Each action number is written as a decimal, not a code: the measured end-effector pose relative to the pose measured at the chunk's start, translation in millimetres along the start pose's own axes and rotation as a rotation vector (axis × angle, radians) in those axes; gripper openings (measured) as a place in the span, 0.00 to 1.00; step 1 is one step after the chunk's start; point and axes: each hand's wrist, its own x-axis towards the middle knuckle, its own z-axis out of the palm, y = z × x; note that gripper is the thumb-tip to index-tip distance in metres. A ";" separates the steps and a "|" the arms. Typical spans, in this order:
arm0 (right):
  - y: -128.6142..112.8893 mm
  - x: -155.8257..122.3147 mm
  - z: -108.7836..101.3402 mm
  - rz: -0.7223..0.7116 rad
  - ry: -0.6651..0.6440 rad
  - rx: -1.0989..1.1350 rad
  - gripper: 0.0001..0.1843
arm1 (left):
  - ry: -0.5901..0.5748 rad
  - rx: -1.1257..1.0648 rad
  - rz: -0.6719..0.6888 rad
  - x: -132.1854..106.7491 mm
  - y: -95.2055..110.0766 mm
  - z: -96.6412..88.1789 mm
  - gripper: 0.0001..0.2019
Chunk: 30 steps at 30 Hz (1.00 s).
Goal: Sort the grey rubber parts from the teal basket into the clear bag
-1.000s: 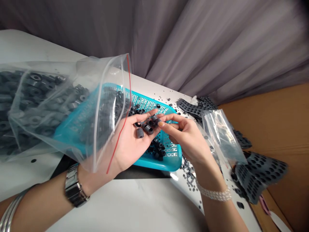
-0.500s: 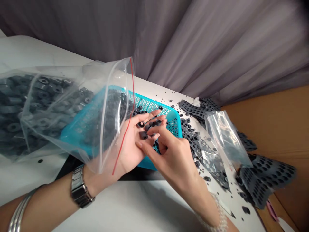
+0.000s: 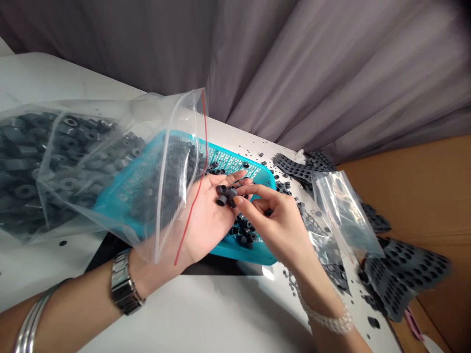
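Observation:
My left hand (image 3: pixel 206 220) lies palm up over a turquoise basket (image 3: pixel 274 184), its fingers stretched out and cradling several small dark grey rings (image 3: pixel 222 200). From the right, my right hand (image 3: pixel 279 220) reaches onto the palm, thumb and forefinger pinching one of these rings (image 3: pixel 232 193). More dark rings (image 3: pixel 245 230) lie in the basket below the hands. A clear zip bag (image 3: pixel 147 110) with a red line near its mouth holds many larger-looking dark rings, and its open end drapes over my left wrist and part of the palm.
Perforated dark sheets (image 3: pixel 405 274) lie along the right edge of the white table (image 3: pixel 228 314). A flat clear bag (image 3: pixel 342 211) rests beside them, with loose rings and small dark discs scattered around. Something black (image 3: pixel 206 267) sits under the basket. A grey curtain (image 3: pixel 235 49) hangs behind.
My right hand has shifted slightly right and its thumb and forefinger have closed together on a ring. The rings in my left palm have been moved about.

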 end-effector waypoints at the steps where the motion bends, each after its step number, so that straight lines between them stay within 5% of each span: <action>1: 1.5 1.1 -1.2 0.019 -0.012 0.042 0.11 | 0.023 -0.007 0.005 0.0 -0.8 2.9 0.14; 7: 13.1 5.4 -6.7 0.102 -0.060 0.263 0.15 | 0.141 -0.065 0.071 -2.4 -4.2 21.0 0.09; 16: 15.3 8.0 -3.6 0.077 0.008 0.299 0.08 | 0.160 -0.056 0.048 -1.0 -3.9 18.5 0.10; 23: 17.5 12.0 15.8 0.324 0.270 1.100 0.03 | 0.065 -0.107 0.117 4.4 -4.8 11.8 0.12; 30: -6.4 13.8 56.9 0.532 0.332 1.537 0.10 | 0.101 0.483 0.397 -15.3 -17.5 40.9 0.18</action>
